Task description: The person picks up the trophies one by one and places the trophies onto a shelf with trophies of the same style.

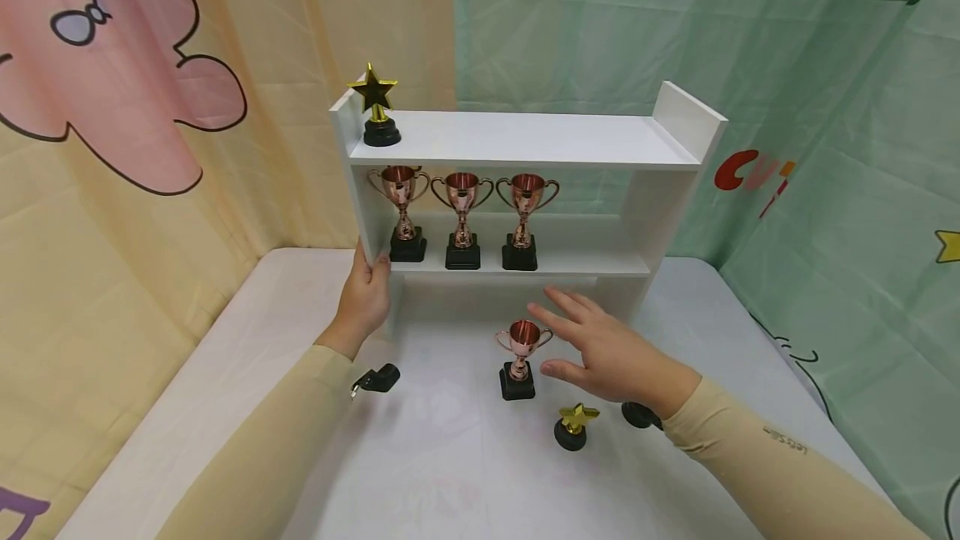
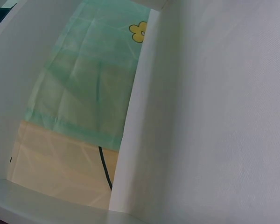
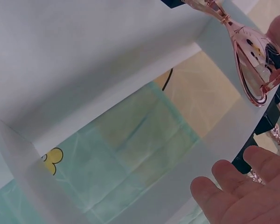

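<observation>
A rose-gold trophy cup (image 1: 519, 340) with a black base stands upright on the table in front of a white shelf unit (image 1: 517, 137). Just right of this cup is my right hand (image 1: 603, 348), its fingers spread and holding nothing. The right wrist view shows the rose-gold cup (image 3: 252, 51) close to my right hand (image 3: 247, 191). My left hand (image 1: 365, 298) grips the shelf's left side panel, thumb in front. Only the shelf's lower part and the table show in the left wrist view; my left hand is out of that frame.
Three similar cups (image 1: 462, 219) stand in a row on the middle shelf, toward its left. On the top board's left end is a gold star trophy (image 1: 380, 107). A small gold star trophy (image 1: 573, 426) stands on the white table (image 1: 465, 482) nearer me. Printed curtains hang behind.
</observation>
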A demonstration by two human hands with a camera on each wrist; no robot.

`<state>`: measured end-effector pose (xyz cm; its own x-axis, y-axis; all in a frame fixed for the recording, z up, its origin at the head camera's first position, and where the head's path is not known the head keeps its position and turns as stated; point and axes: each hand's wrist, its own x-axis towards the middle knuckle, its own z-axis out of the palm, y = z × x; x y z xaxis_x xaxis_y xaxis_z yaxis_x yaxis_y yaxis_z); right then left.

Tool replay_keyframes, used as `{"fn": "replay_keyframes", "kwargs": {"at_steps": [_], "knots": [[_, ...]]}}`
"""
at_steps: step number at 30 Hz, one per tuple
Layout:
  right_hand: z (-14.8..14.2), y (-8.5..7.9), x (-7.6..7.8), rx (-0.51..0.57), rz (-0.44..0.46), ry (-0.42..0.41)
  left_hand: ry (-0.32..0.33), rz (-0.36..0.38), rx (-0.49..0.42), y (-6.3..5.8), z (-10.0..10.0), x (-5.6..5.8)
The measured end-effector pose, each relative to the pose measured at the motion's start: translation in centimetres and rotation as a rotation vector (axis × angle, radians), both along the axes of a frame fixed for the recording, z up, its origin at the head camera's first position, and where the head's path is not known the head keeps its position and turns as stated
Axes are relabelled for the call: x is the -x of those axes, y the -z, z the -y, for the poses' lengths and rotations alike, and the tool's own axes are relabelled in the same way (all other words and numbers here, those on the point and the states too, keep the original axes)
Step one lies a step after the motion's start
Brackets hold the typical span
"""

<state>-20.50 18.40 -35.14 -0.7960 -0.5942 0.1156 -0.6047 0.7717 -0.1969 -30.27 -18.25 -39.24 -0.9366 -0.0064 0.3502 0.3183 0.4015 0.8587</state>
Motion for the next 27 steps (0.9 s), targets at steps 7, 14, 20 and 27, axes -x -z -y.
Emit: {"fn": "replay_keyframes", "kwargs": {"at_steps": [7, 14, 20, 27], "knots": [[0.5, 0.0, 0.0, 0.003, 0.023, -0.018, 0.005, 0.007, -0.006, 0.1, 0.0, 0.0], [1.0, 0.0, 0.3, -0.006, 0.057, -0.042, 0.007, 0.014, -0.007, 0.2, 0.1, 0.0], [1.3, 0.1, 0.4, -0.034, 0.047, -0.058, 0.009, 0.010, -0.008, 0.3, 0.1, 0.1], [1.5, 0.4, 0.5, -0.050, 0.027, -0.086, 0.009, -0.004, -0.010, 0.3, 0.1, 0.1]]}}
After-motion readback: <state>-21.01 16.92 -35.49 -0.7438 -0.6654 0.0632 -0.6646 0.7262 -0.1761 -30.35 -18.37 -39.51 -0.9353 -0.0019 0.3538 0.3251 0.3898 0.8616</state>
